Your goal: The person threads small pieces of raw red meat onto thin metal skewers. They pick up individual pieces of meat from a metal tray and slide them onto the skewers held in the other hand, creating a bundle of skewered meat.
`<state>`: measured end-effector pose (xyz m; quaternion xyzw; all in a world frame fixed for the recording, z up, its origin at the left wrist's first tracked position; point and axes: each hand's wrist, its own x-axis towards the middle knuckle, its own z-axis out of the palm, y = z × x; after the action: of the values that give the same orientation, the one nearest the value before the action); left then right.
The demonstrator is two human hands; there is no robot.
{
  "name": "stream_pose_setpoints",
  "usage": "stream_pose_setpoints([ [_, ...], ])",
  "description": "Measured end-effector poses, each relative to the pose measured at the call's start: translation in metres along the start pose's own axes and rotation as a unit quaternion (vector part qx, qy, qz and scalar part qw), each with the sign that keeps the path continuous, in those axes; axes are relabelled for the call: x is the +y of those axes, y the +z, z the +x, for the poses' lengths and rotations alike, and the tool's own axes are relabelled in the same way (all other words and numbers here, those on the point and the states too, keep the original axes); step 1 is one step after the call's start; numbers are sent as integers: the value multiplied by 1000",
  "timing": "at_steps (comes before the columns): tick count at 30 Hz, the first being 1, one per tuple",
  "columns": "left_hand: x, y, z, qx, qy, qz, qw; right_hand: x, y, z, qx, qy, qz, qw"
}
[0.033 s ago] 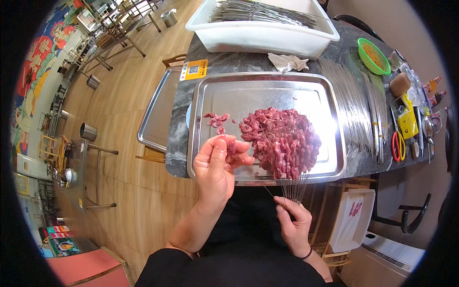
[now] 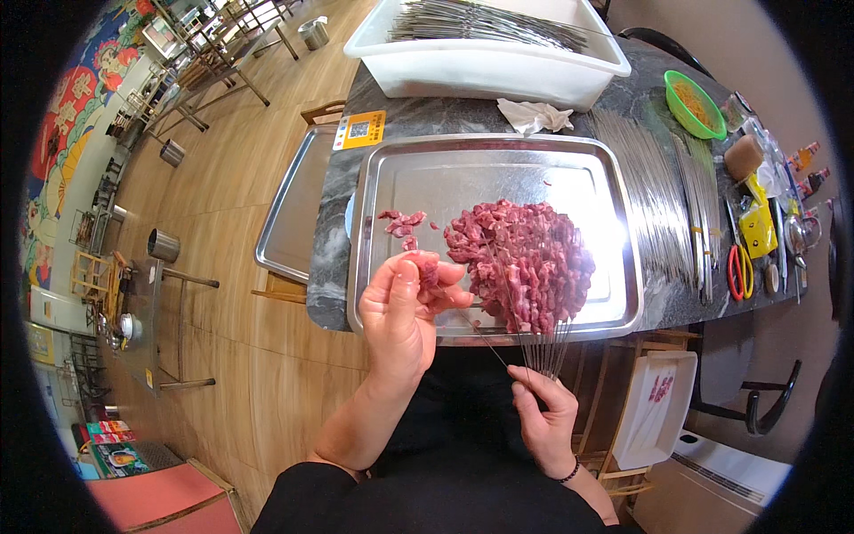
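My left hand [image 2: 400, 307] is raised over the tray's near left part, its thumb and fingers pinching a piece of raw red meat [image 2: 429, 270]. My right hand [image 2: 545, 414] is closed around the bare ends of several thin metal skewers [image 2: 543, 351], just past the tray's near edge. Those skewers fan out under and into a mass of raw meat chunks [image 2: 525, 258], threaded in rows. One separate skewer slants from the right fingers toward the left hand; its tip is hard to make out. A few loose meat pieces [image 2: 406, 221] lie on the steel tray [image 2: 427, 169].
Behind the tray stands a white tub [image 2: 498, 76] of skewers, with crumpled tissue [image 2: 534, 116] before it. Rows of bare skewers [image 2: 645, 196] lie on the right, near red-and-yellow scissors [image 2: 740, 271] and a green bowl [image 2: 694, 107]. Below right, a white bin [image 2: 654, 409] holds meat skewers.
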<state>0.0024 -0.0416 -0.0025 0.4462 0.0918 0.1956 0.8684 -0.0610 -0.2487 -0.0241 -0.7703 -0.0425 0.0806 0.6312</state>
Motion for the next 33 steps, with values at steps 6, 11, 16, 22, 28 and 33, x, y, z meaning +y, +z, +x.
stream_pose_setpoints([
  [6,-2,8,-7,15,27,42,999,14,7,-5,9,12,28,999],
  [11,3,4,-16,-28,69,-70,995,14,8,-13,-8,15,33,999],
  [16,4,3,-22,-233,-34,90,968,8,2,-2,11,5,38,999],
  [22,11,11,72,-253,255,630,689,14,-17,7,100,65,64,991],
  [28,4,-10,97,-211,153,596,760,13,-21,7,62,23,27,997],
  [33,10,-3,56,-98,-144,139,975,1,-23,15,25,-27,-42,998],
])
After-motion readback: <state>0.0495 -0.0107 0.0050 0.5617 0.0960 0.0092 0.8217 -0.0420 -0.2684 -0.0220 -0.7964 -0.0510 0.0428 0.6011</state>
